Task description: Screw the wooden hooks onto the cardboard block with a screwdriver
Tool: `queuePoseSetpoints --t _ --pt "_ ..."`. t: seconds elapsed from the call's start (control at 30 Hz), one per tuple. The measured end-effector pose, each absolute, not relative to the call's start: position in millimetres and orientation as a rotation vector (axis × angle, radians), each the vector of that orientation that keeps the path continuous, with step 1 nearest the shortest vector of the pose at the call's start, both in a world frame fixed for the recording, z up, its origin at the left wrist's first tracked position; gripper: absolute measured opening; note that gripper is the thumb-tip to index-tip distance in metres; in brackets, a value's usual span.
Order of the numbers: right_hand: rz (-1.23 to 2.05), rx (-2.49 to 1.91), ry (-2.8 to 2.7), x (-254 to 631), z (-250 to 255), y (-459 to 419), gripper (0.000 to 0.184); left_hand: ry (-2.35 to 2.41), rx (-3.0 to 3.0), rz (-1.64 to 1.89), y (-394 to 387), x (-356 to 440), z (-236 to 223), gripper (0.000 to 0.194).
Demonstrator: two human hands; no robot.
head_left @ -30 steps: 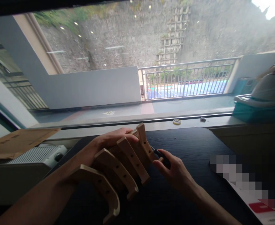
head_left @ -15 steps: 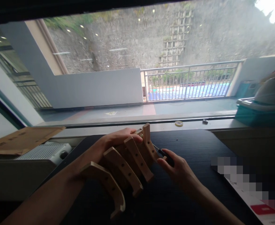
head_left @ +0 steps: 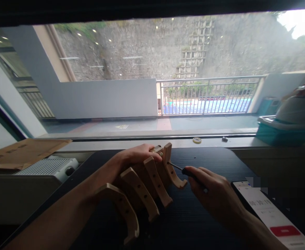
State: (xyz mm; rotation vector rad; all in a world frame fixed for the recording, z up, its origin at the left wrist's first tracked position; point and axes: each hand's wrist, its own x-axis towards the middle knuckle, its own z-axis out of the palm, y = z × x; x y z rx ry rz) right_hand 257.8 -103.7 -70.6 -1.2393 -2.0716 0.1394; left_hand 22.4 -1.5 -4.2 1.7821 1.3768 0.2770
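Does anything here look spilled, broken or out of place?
Nothing looks spilled or broken. Only a tiny dark speck stands out, lying on the table, apart from the wooden piece; it's too small to identify.

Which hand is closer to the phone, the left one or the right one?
The right. The right hand, holding the screwdriver, is just left of the phone in the picture. The left hand is farther left, holding the wooden piece.

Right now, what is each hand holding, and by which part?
The right hand holds a screwdriver by its dark handle; the left hand holds the ribbed wooden piece near its far end, some fingers hidden.
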Motion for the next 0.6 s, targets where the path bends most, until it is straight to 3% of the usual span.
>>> queuePoseSetpoints --t 0.3,0.43,0.6 --pt "-0.165 -1.162 -2.265 262 -65 -104 0.028 1.296 1.796 0.28 0 22 -7 0.038" --pt "-0.412 -1.062 -2.393 268 -63 -104 0.035 1.273 1.776 0.27 0 22 -7 0.039" --pt "-0.473 -1.04 -2.427 269 -60 -105 0.04 1.208 1.792 0.264 2 22 -8 0.038"
